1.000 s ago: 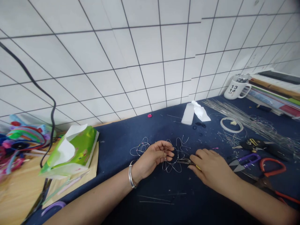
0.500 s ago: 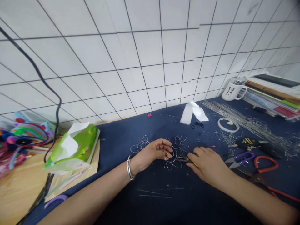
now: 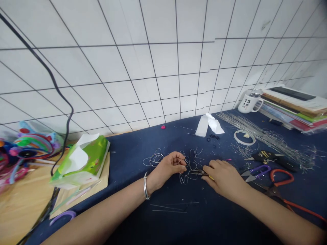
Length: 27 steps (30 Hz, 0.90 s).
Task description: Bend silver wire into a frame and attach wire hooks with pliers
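Observation:
My left hand [image 3: 171, 166], with a silver bangle at the wrist, pinches a bent wire piece [image 3: 195, 157] made of thin looping wires. In my right hand [image 3: 220, 177] is a pair of pliers [image 3: 198, 172] with a bit of yellow on the handle. The jaws of the pliers meet the wire piece just right of my left fingertips; whether they are clamped on a strand is too small to tell. Another coil of thin wire with small beads [image 3: 154, 159] lies beyond my left wrist. Several straight wires [image 3: 170, 208] rest on the dark blue cloth nearer to me.
Purple-handled scissors [image 3: 257, 173], red-handled cutters [image 3: 277, 190], a ring of clear line [image 3: 244, 137] and a long wire bundle [image 3: 263, 134] lie to the right. A white mug [image 3: 247, 103] stands by stacked papers [image 3: 293, 105]. A green tissue pack [image 3: 88, 160] is at left.
The view has tilted up slightly. My left thumb and fingers have closed nearer together on the wire, and the pliers have turned a little at the wire piece.

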{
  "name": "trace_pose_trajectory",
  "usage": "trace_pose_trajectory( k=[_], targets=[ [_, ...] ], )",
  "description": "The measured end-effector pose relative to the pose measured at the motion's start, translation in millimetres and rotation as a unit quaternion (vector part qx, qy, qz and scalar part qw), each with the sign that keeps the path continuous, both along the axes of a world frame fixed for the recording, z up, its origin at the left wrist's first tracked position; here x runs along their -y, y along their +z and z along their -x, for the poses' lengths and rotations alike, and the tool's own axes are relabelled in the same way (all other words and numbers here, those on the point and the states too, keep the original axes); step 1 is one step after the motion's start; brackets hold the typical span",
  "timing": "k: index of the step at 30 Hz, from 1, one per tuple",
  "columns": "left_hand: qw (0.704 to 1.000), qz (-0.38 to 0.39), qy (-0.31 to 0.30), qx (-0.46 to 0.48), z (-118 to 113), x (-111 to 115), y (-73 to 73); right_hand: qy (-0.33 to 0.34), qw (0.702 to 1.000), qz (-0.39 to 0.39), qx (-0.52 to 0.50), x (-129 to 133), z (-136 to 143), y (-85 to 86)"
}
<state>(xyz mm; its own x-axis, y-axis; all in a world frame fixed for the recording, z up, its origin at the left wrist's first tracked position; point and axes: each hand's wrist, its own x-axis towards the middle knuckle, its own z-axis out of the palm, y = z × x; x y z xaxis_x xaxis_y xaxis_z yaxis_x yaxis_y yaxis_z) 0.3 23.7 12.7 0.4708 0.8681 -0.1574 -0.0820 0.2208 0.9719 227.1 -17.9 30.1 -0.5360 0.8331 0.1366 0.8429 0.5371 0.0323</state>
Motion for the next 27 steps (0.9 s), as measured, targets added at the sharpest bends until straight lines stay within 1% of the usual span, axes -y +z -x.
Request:
trace_pose_trajectory(
  k=[5, 9, 13, 16, 19, 24, 27],
  targets=[
    [1.000, 0.020, 0.000, 0.002, 0, 0, 3.8, 0.001, 1.000, -0.009, 0.001, 0, 0, 0.7],
    [1.000, 0.019, -0.007, -0.021, 1, -2, 5.6, 0.002, 1.000, -0.004, 0.003, 0, 0, -0.6],
    [0.995, 0.000, -0.029, -0.100, 5, -7, 6.6, -0.001, 1.000, 0.009, 0.007, -1, 0, -1.5],
    [0.982, -0.033, -0.044, -0.179, 7, -9, 7.8, -0.003, 1.000, 0.015, 0.011, -2, 0, -1.4],
    [0.972, -0.057, -0.061, -0.221, 9, -10, 10.2, -0.002, 1.000, 0.017, 0.010, -2, 0, -1.4],
    [0.970, -0.063, -0.090, -0.215, 11, -12, 14.5, -0.002, 1.000, 0.017, 0.012, -1, 0, -1.5],
    [0.970, -0.060, -0.091, -0.220, 13, -13, 16.0, -0.001, 1.000, 0.013, 0.011, -1, -1, -1.7]
  ],
)
